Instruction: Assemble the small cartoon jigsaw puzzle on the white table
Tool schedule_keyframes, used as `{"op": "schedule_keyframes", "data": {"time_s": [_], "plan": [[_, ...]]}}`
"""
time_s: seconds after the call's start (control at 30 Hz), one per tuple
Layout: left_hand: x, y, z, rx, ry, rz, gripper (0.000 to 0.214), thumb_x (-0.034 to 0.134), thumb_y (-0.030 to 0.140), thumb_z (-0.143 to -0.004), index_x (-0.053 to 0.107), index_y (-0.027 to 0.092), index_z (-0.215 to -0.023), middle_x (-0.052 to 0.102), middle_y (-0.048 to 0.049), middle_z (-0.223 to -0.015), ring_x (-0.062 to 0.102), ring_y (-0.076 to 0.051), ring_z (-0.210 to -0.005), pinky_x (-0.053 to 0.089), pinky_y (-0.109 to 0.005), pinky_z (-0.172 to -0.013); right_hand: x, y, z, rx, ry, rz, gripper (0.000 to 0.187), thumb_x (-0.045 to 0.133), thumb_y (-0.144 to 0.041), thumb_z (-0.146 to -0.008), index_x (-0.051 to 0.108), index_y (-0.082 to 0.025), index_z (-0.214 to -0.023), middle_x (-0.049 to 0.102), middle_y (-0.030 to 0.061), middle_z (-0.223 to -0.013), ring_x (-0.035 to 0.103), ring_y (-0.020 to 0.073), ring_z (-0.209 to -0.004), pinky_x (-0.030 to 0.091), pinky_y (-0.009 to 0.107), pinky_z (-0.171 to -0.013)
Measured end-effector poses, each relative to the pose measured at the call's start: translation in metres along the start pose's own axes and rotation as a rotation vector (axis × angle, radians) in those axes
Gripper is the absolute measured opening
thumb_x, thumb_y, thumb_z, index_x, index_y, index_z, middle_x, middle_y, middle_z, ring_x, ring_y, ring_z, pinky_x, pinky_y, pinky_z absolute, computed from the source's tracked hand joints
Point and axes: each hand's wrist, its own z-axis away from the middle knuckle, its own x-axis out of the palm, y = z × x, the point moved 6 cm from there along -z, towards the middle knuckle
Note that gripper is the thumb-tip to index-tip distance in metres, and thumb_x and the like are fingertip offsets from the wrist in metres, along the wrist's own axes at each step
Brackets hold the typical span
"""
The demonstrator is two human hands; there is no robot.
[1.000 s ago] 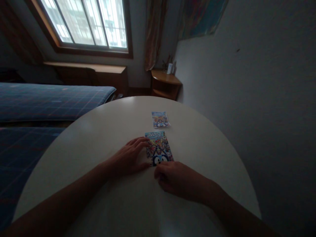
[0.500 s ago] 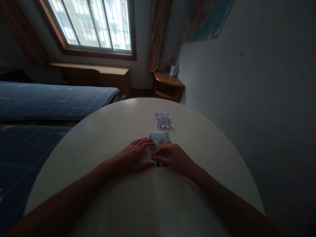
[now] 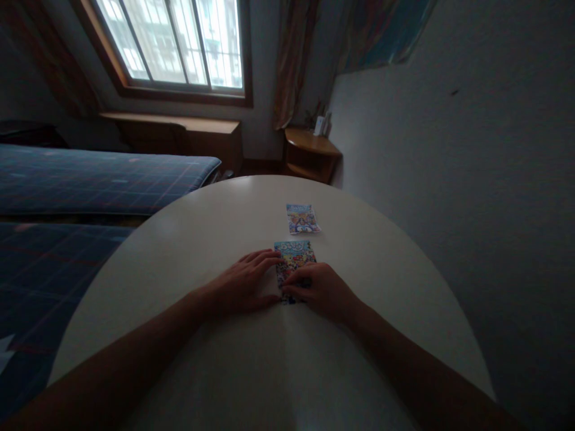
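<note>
The card [image 3: 295, 258] lies flat on the pale, rounded tabletop [image 3: 215, 221], in front of the person and between the two hands. It is a rectangle, printed nearly edge to edge. Across its top runs a light blue band with bulgy, white-looking lettering, too small to read. Under that the print breaks into a dense crowd of tiny figures in yellow, red, orange and dark tones. The right hand covers much of the lower part, with bits of dark blue and white showing along the bottom edge.

The left hand [image 3: 245, 278] rests palm down, its fingers stretched out and the thumb well apart from them; fingertips touch the card's upper left side, and the thumb lies by the lower left corner. The right hand [image 3: 327, 290] is bent over the card, thumb and forefinger close together; whether they pinch anything, I cannot tell.

Just beyond lies a smaller sheet [image 3: 303, 218] with a similar print: light blue top, busy middle, a dark blue face with white eyes below, and a pale edge.
</note>
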Motion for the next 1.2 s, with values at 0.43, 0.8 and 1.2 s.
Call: {"op": "schedule_keyframes", "data": {"time_s": [0.43,0.8,1.2], "plan": [[0.002,0.001,-0.001,-0.003,0.015,-0.005,0.069,0.066,0.052,-0.084,0.038,0.026,-0.142,0.043,-0.0116,-0.150,0.038,-0.030,-0.140,0.034,-0.050,-0.115,0.004,-0.008,-0.003,-0.088,0.045,0.113,0.005,0.076,-0.020,-0.079,0.075,-0.022,-0.083,0.074,0.0005,-0.084,0.068,0.0161,-0.086,0.047,0.031,-0.085],[0.003,0.002,0.001,-0.071,-0.028,-0.085,0.064,0.057,0.044,-0.092,0.032,0.024,-0.147,0.030,-0.0116,-0.160,0.023,-0.028,-0.149,0.025,-0.051,-0.120,-0.012,-0.001,0.004,-0.060,0.182,0.205,0.033,0.068,-0.030,-0.087,0.066,-0.023,-0.120,0.064,0.0101,-0.126,0.055,0.0242,-0.121,0.040,0.044,-0.106],[0.006,-0.003,0.001,-0.120,0.006,-0.124,0.067,0.052,0.052,-0.093,0.029,0.023,-0.149,0.029,-0.0114,-0.160,0.024,-0.029,-0.148,0.024,-0.049,-0.120,0.006,0.004,0.005,0.007,0.075,0.394,0.056,0.066,-0.045,-0.087,0.055,-0.022,-0.137,0.050,0.0118,-0.148,0.040,0.0282,-0.140,0.027,0.049,-0.117]]}}
